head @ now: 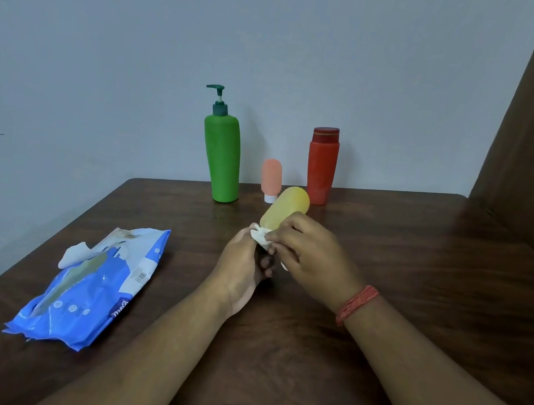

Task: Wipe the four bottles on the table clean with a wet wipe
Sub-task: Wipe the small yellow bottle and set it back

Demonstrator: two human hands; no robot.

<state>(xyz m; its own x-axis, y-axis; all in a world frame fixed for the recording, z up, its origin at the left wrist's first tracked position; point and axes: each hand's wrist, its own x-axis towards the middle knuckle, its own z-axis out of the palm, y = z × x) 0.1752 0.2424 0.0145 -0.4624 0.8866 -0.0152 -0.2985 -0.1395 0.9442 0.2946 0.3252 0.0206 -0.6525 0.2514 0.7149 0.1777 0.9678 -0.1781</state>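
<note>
- You are holding the yellow bottle (287, 207) up off the table (387, 250) between both hands, tilted with its rounded end pointing up and away from you, which is leaving that upper body bare while the lower end is sitting between your hands
- Your left hand (244, 267) is curling round the lower end of the yellow bottle from underneath, fingers bent and wrapping it; I am judging this to be the steadying grip
- Your right hand (306, 251) is lying over the bottle from the right, its fingertips (271, 236) pinching a small crumpled white wet wipe (260, 234) against the bottle's side near the lower end; how much of the wipe is tucked under the fingers I cannot tell
- By the look of it, you are working on the lower part of this bottle, with the upper body probably needing a pass
- Counting bottles, I am seeing four: the yellow one in your hands, and three standing upright near the far edge by the wall, namely a tall green pump bottle (222, 159), a small pink tube (272, 177) standing on its white cap, and a red bottle (322, 168)
- Those three are standing apart from one another and from your hands, within reach for their turn
- One blue wipe packet (97, 286) is lying flat to your left with its flap peeled up, so a fresh wipe is staying handy
- One red thread band (356, 305) is circling your right wrist
</note>
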